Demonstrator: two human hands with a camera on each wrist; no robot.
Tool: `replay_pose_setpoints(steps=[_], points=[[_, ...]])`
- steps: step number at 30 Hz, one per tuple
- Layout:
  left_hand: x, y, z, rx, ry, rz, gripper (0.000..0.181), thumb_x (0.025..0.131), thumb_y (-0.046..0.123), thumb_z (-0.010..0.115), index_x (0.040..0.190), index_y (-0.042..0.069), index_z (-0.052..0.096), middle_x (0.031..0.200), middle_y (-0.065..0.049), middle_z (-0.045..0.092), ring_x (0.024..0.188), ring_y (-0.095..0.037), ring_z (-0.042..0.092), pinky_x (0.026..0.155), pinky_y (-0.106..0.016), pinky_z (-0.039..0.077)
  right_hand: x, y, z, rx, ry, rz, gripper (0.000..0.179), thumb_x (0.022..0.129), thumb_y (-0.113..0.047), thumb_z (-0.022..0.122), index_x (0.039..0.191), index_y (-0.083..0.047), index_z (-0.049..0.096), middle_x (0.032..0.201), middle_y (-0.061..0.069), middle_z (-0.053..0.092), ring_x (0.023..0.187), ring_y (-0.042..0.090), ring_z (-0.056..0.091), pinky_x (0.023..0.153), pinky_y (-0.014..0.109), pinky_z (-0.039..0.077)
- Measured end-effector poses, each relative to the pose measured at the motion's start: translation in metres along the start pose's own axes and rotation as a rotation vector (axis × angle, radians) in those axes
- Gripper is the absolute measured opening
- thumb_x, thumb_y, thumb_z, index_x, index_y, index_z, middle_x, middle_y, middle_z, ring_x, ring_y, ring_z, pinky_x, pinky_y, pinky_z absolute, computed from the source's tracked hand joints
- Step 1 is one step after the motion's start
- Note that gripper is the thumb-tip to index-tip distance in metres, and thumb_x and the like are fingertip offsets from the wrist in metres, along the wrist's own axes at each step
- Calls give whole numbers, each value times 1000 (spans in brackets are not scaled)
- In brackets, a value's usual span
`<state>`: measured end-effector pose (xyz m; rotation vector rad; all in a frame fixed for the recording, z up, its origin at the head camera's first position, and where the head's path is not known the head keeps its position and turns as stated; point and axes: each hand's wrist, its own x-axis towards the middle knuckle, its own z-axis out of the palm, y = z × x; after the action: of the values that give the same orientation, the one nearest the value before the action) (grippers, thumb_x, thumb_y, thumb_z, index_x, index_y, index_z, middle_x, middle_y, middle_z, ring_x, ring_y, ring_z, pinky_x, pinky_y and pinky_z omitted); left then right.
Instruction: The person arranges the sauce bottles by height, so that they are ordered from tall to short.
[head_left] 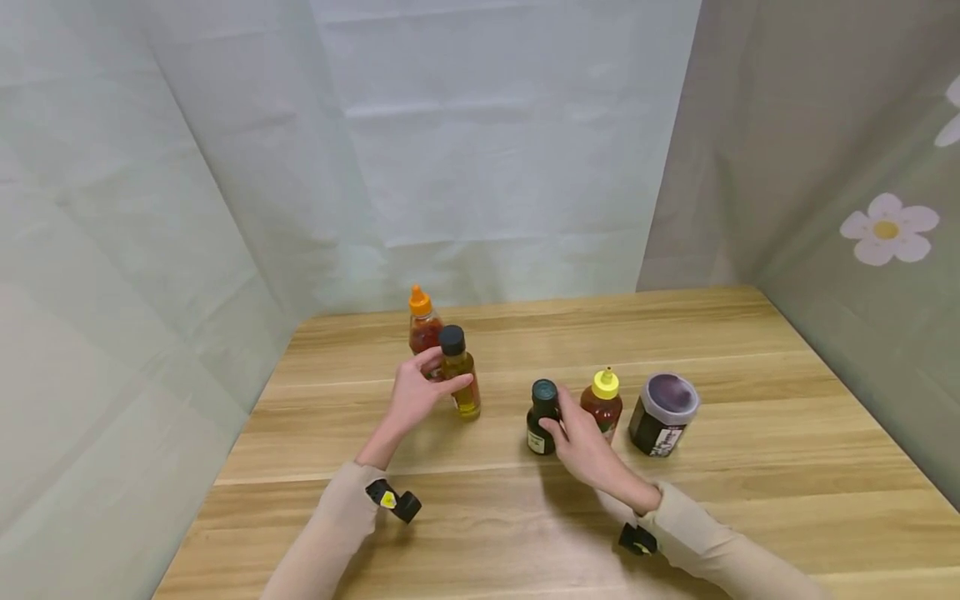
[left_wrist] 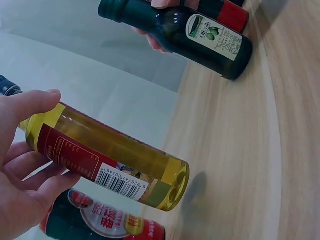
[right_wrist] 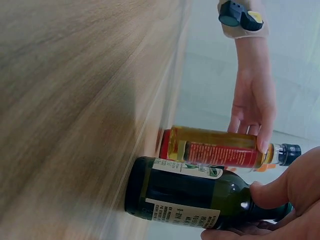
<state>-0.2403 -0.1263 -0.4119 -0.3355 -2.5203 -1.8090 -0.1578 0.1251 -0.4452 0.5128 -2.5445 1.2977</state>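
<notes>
My left hand [head_left: 417, 390] grips a clear bottle of golden cooking oil [head_left: 468, 392] with a black cap and a red label. Thumb and fingers are on opposite sides near its shoulder in the left wrist view, where its base looks slightly off the wood. My right hand [head_left: 585, 437] holds a dark green olive oil bottle [right_wrist: 180, 185] by the neck, upright in the head view. Just behind the cooking oil stands a red ketchup squeeze bottle [head_left: 424, 332] with an orange nozzle, partly hidden by it and my left hand.
Right of my right hand stands a red sauce bottle [head_left: 602, 408] with a yellow cap, partly covered by that hand. Beside it is a dark wide jar [head_left: 660, 425] with a translucent lid. Pale cloth [head_left: 495, 167] hangs behind the wooden table [head_left: 465, 517].
</notes>
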Motion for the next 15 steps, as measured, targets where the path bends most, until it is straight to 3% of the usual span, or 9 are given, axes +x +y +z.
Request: replay_pose_setpoints(steps=[9, 15], points=[[12, 2, 8, -48, 29, -1, 52, 78, 16, 81, 124, 5, 62, 125, -16, 65, 115, -28, 63, 98, -42, 52, 1, 0, 0, -4, -8, 21, 40, 94, -1, 58, 131, 2, 44, 122, 21, 62, 117, 34, 61, 92, 46, 54], [20, 3, 16, -34, 54, 21, 52, 77, 17, 82, 124, 4, 63, 122, -17, 67, 112, -29, 64, 95, -42, 54, 0, -1, 0, -4, -9, 31, 40, 94, -1, 58, 131, 2, 44, 123, 21, 62, 117, 34, 60, 92, 47, 53]])
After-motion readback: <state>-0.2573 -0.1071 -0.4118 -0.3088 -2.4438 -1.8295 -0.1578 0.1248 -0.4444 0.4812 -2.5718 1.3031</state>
